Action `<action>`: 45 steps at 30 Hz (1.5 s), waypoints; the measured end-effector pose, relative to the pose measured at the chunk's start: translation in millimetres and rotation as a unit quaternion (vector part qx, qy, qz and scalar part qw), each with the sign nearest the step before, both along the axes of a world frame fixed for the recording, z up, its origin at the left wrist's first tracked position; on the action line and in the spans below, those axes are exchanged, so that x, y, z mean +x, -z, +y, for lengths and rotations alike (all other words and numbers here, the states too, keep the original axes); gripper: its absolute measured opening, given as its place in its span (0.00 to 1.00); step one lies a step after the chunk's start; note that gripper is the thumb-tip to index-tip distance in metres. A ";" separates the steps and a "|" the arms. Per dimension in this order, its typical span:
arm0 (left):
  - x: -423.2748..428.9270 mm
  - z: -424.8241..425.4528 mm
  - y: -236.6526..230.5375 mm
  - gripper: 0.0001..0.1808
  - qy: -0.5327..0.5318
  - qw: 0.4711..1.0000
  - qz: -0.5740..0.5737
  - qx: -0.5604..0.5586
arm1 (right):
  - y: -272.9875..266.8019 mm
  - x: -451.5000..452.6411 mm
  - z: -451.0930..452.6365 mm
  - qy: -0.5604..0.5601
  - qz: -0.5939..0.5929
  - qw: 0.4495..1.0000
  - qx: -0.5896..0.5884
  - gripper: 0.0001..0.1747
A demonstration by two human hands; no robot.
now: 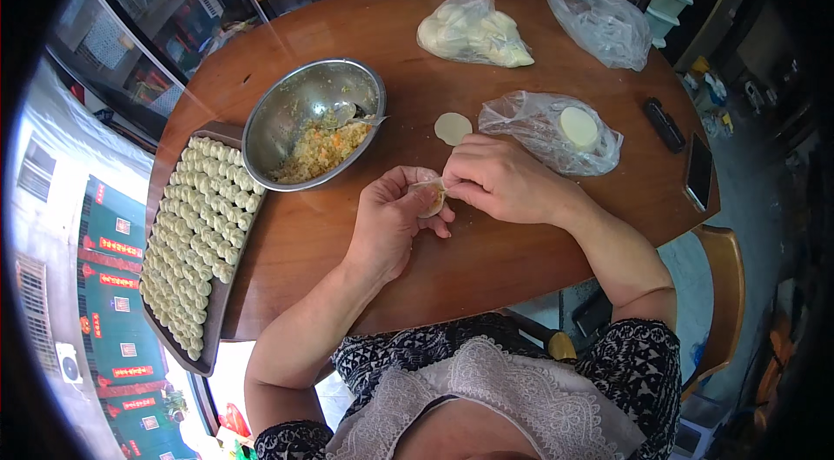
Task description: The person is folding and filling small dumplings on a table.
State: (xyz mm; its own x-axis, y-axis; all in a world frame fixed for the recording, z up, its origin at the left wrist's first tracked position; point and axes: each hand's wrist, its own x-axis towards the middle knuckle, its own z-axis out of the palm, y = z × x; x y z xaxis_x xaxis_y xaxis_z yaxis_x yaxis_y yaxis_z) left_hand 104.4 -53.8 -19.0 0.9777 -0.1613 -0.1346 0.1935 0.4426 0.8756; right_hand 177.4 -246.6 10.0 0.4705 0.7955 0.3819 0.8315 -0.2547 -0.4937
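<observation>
Cupped in my left hand [394,215] is a dumpling wrapper with filling [431,198], its thumb lying over the filling. The fingertips of my right hand [502,180] pinch the wrapper's edge on the right side. Just beyond the hands, one round dough wrapper [453,128] lies flat on the table. A steel mixing bowl [260,128] to the left holds crumbly filling [322,150] with orange bits, and a metal spoon [345,115] rests in it. Right of the loose wrapper, a stack of round wrappers [578,128] sits on a clear plastic bag [528,115].
A dark tray [218,323] with rows of pleated dumplings [195,219] overhangs the table's left edge. Farther back are a bag of pale dough pieces [474,31] and a crumpled plastic bag [599,23]. A black object [664,124] and a phone [699,172] lie at right, near a chair [723,297].
</observation>
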 end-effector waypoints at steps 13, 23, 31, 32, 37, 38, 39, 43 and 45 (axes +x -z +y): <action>-2.3 -2.8 -2.5 0.09 -0.012 0.999 -0.016 0.038 | 0.1 -3.2 1.5 0.032 0.025 0.999 0.018 0.09; -0.6 -1.3 -2.9 0.10 -0.010 0.999 -0.015 0.030 | 0.0 -0.8 -0.3 0.001 0.006 1.000 0.007 0.08; -0.8 1.0 -7.0 0.11 -0.003 1.000 -0.001 -0.015 | 2.2 0.5 -1.3 0.007 -0.005 1.000 0.019 0.06; -0.7 1.4 -7.0 0.11 -0.002 1.000 -0.001 -0.020 | 2.0 0.6 -1.7 0.008 -0.006 1.000 0.017 0.06; 0.0 1.7 -3.4 0.09 -0.001 1.000 -0.011 -0.003 | 2.5 1.3 -1.9 0.001 -0.017 1.000 0.016 0.06; -0.2 0.9 -3.7 0.09 -0.004 1.000 -0.013 0.011 | 2.1 1.3 -1.8 -0.001 -0.020 1.000 0.013 0.06; -0.5 -0.4 -4.2 0.09 -0.008 1.000 -0.016 0.025 | 1.8 1.3 -1.9 -0.002 -0.023 1.000 0.010 0.06; -1.6 -1.0 -5.5 0.07 0.004 0.996 -0.029 0.080 | 0.4 -0.5 -0.5 -0.026 -0.036 0.999 0.031 0.06; -2.5 -3.1 -5.2 0.07 -0.003 0.995 -0.044 0.090 | 0.8 0.0 -1.1 -0.025 -0.039 0.999 0.025 0.06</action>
State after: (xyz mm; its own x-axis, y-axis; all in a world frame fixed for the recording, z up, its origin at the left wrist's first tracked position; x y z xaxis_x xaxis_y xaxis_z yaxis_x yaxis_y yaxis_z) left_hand 101.9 -56.8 -13.7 0.9879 -0.1360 -0.0750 0.1107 0.2777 0.9543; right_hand 177.4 -247.7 9.1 0.3980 0.7960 0.4559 0.8792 -0.1892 -0.4372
